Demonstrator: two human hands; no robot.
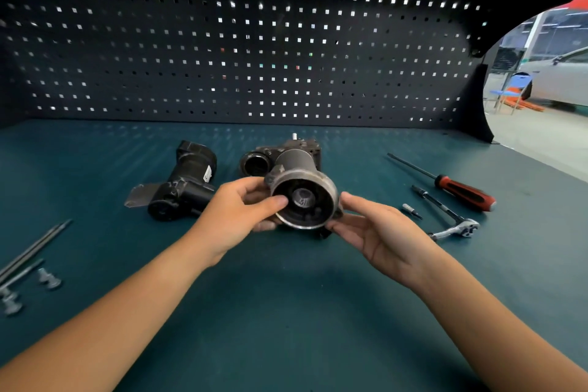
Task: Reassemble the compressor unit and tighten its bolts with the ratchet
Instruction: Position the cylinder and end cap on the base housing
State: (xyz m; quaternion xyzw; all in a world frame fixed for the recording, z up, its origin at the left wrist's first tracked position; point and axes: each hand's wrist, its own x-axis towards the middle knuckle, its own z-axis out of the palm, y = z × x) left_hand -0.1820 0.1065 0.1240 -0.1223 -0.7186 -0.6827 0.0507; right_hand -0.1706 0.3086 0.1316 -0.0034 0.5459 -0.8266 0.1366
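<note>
The dark pegboard (222, 51) stands across the far side, and the teal desk (286, 312) runs from it to me. Above the middle of the desk I hold the metal compressor housing (318, 200), its open end turned toward me: it is a hollow cup with only a round hub (304, 197) at its centre. My left hand (238, 213) grips it from the left, fingers curled behind it and thumb laid over the rim. My right hand (378, 235) is spread, its straight fingers touching the housing's lower right edge. Left of the housing the black motor section (187, 184) lies on its side. Just beyond the housing sits the compressor body (299, 146), with a round bore (254, 164) on its left; what is inside it I cannot tell. On the right lie the red-handled screwdriver (458, 188) and, nearer, the ratchet (451, 219). At the near left edge lie the long bolts (35, 245), with short bolts (49, 278) beside them. A small bit (410, 210) lies just left of the ratchet.
</note>
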